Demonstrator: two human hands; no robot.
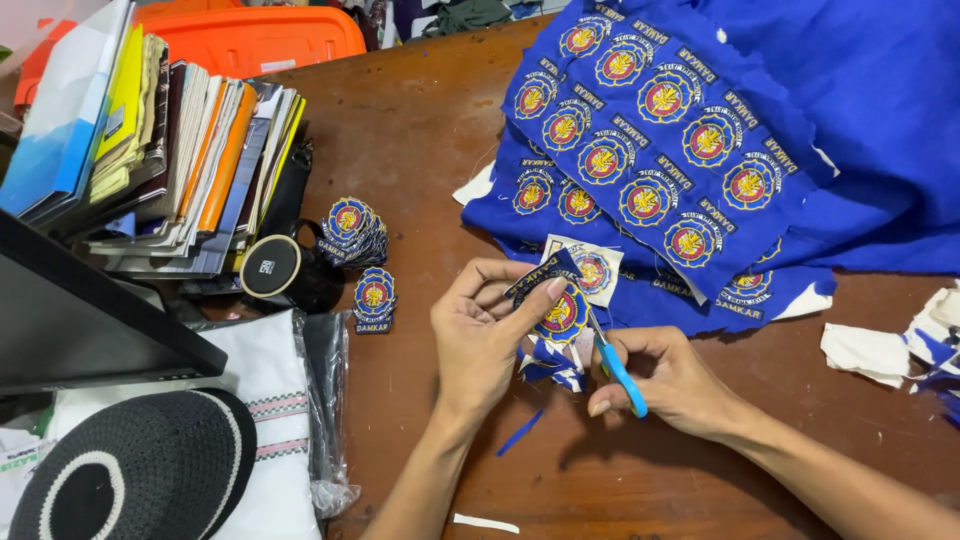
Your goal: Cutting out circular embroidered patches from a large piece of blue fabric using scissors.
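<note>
My left hand (pixel 478 335) pinches a round embroidered patch (pixel 563 312) of blue, red and yellow, with ragged blue cloth still around its edge. My right hand (pixel 665 378) grips small scissors with a light blue handle (pixel 622 375), their blades meeting the patch's right edge. Blue cloth trimmings (pixel 552 365) lie under the patch on the brown wooden table (pixel 420 130). Just beyond my hands spreads a blue fabric sheet (pixel 660 130) covered with rows of the same patches, uncut.
Cut patches sit in a stack (pixel 352 228) and a smaller pile (pixel 375 298) at left, beside a black round object (pixel 272 267). Books and folders (pixel 160 150) are stacked far left. A black knitted cap (pixel 130 470) lies on bagged white cloth. White scraps (pixel 880 350) lie at right.
</note>
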